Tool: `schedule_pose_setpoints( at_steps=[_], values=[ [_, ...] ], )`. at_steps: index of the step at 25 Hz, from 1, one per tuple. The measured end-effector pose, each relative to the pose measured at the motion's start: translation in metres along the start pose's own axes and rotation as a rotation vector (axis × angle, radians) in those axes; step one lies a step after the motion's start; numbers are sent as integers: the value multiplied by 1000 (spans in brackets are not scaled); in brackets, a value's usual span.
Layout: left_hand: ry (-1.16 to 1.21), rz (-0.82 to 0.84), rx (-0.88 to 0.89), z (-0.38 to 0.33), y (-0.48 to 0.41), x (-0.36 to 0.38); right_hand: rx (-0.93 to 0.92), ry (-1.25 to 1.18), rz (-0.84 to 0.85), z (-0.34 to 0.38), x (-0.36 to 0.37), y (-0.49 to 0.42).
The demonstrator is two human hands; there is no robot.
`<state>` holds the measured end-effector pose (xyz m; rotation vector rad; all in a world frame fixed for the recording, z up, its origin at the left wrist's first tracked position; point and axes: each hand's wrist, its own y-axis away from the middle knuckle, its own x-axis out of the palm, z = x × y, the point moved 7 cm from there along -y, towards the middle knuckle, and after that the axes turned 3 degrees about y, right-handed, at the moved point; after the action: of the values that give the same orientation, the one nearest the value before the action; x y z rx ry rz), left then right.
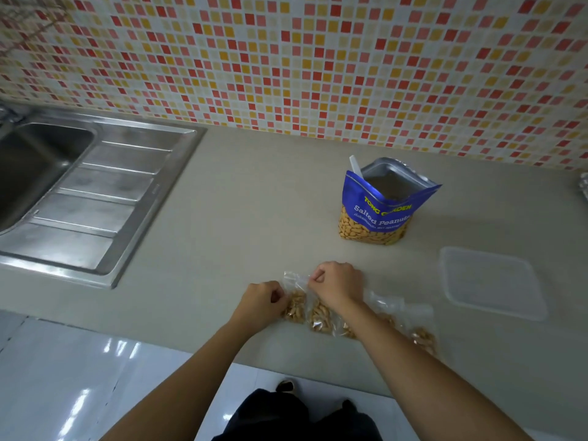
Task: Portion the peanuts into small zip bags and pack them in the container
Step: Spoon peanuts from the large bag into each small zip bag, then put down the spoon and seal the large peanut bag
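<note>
- Head view: both hands work near the counter's front edge, nearer the person than the blue peanut pouch (381, 205) and a little to its left.
- The left hand (261, 300) has its fingers curled in and pinches the left side of a small zip bag (295, 305), whose lower half holds peanuts.
- The right hand (337, 284) is curled as well, thumb and finger nipping the bag's clear top strip. This looks like the sealing step.
- To seal it well, I would keep the nuts shaken down clear of the zip track and press the air out first. The left hand can steady one end while the right pinch runs along the whole strip.
- More filled bags (319, 318) lie in a row to the right of the held one, in front of the pouch and partly under the right forearm. Whether each is sealed I cannot tell.
- The container (491, 281), clear and shallow, sits in front of the pouch and to its right with no bags in it. It could be the tub or its lid.
- A white scoop handle (355, 167) pokes from the pouch's open mouth.
- The sink (79, 192) lies far to the pouch's left.
</note>
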<state>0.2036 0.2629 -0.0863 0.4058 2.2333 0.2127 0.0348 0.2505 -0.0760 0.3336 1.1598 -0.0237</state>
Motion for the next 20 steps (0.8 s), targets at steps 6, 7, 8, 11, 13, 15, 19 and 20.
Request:
schedule_pose_setpoints(
  at_steps=[6, 7, 8, 11, 13, 15, 19, 20],
  values=[
    [-49, -245, 68, -35, -16, -50, -126, -443, -299, -19, -49, 18],
    [14, -284, 73, -48, -21, -60, -105, -503, -377, -31, -60, 22],
    [62, -310, 84, -63, -28, -68, -69, -561, -451, -44, -70, 24],
    [180, -329, 164, -115, -54, -82, 20, -670, -706, -77, -107, 32],
    [286, -325, 214, -148, -73, -88, 32, -734, -866, -92, -135, 32],
    [339, -314, 224, -173, -91, -91, 27, -741, -927, -102, -160, 19],
    [279, -293, 261, -206, -104, -89, 29, -622, -626, -100, -184, -26],
    [258, -294, 284, -212, -104, -90, 9, -599, -572, -100, -184, -33]
  ],
)
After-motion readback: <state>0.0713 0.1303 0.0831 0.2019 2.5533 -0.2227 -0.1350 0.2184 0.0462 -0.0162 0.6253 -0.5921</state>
